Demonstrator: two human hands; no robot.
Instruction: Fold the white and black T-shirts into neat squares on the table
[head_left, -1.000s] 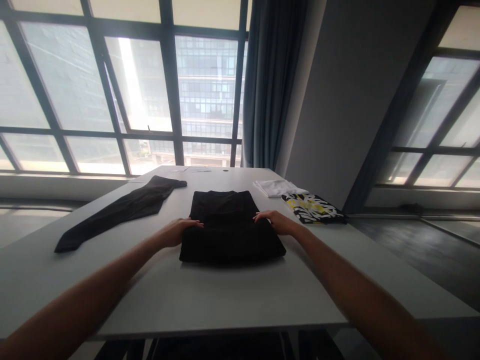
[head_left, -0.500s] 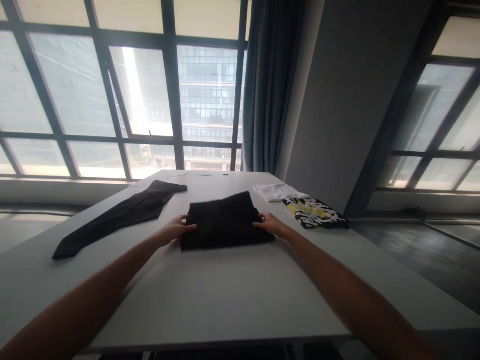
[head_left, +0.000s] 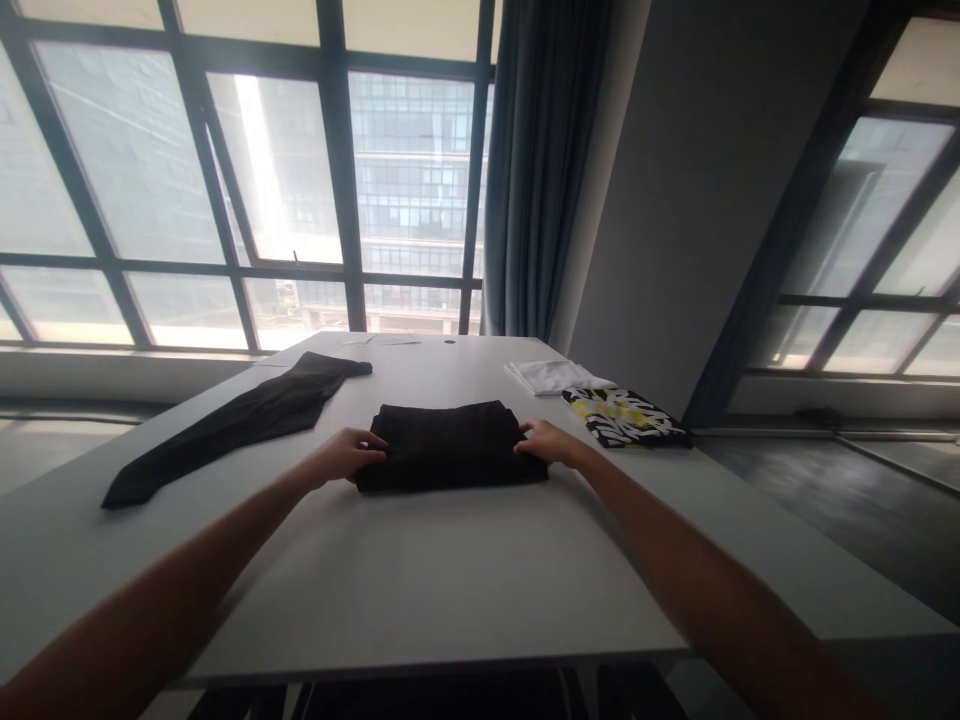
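A black garment (head_left: pixel 450 446), folded into a compact rectangle, lies in the middle of the white table (head_left: pixel 420 590). My left hand (head_left: pixel 346 454) grips its left edge, fingers curled over the fabric. At the opposite side, my right hand (head_left: pixel 546 441) holds the right edge the same way. Both forearms stretch across the table toward it.
A long black piece of clothing (head_left: pixel 240 420) lies stretched out at the left. At the back right sit a folded white cloth (head_left: pixel 556 375) and a folded black, yellow and white patterned cloth (head_left: pixel 626 417). Large windows and a blue curtain (head_left: pixel 541 170) stand behind the table.
The black garment went from a larger flat rectangle to a half-size fold; both hands folded its near part over and now press the sides of the smaller stack.
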